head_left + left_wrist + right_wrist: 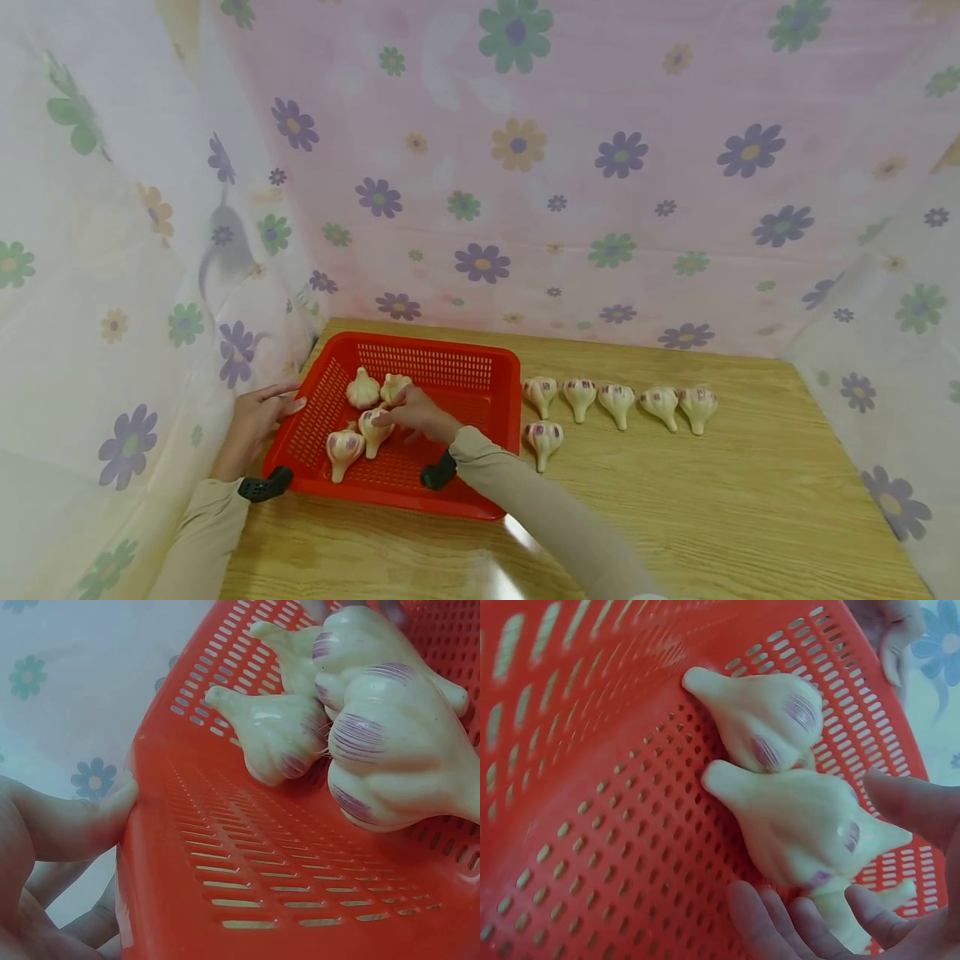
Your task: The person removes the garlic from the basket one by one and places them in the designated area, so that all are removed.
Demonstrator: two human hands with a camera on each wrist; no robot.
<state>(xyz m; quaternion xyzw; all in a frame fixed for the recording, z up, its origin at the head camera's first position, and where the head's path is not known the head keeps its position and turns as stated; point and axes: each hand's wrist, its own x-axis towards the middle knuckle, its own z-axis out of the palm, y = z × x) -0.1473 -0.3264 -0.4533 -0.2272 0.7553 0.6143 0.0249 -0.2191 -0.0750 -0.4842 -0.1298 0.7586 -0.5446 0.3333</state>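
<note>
Red basket (420, 342), garlic bulbs (345, 447) inside, six others (617, 400) outside in head view only, relaxed left hand (253, 422), spread right hand (422, 414)

No legible text, label, brand, number or sign in the head view or either wrist view.

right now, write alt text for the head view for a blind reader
A person's right hand reaches in among four garlic bulbs in a red basket, the left hand at its left side. To the right, six more bulbs lie on a wooden table, five in a row, one nearer.
</note>
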